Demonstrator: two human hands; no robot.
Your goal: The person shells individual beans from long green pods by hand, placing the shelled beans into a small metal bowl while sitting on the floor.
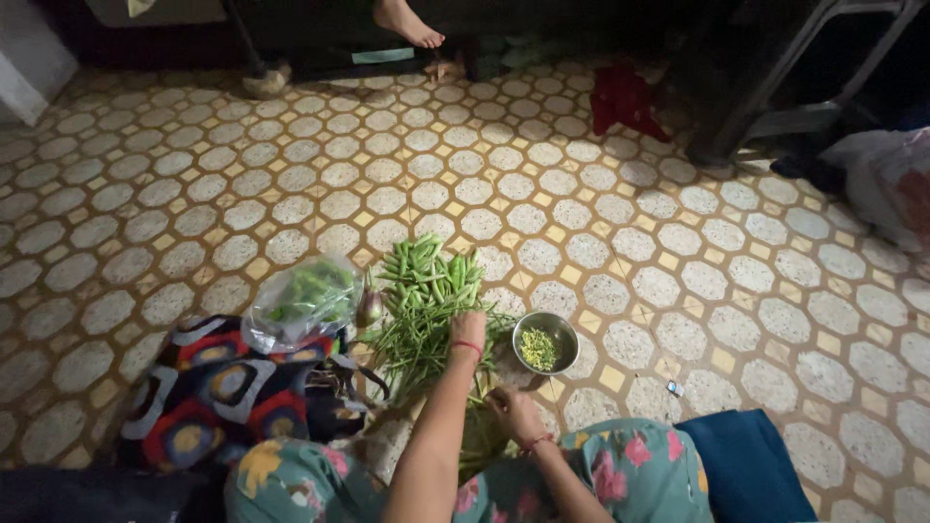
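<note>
We sit on the patterned tile floor (678,242) with a heap of green beans (426,291) spread in front of us. Our left hand (468,334) reaches into the heap and closes on a few stalks, fingers curled around them; our right hand (513,412) rests lower, near our lap, pinching what looks like a bean, though we cannot tell its grip for sure. To do this well, we judge it best to draw out only a few beans at once, keep the ends even, and drop the cut bits straight into the steel bowl (547,341) just right of the heap. A clear plastic bag (302,300) of greens lies left of the heap, on a bright patterned cloth bag (223,387); no label shows on either
</note>
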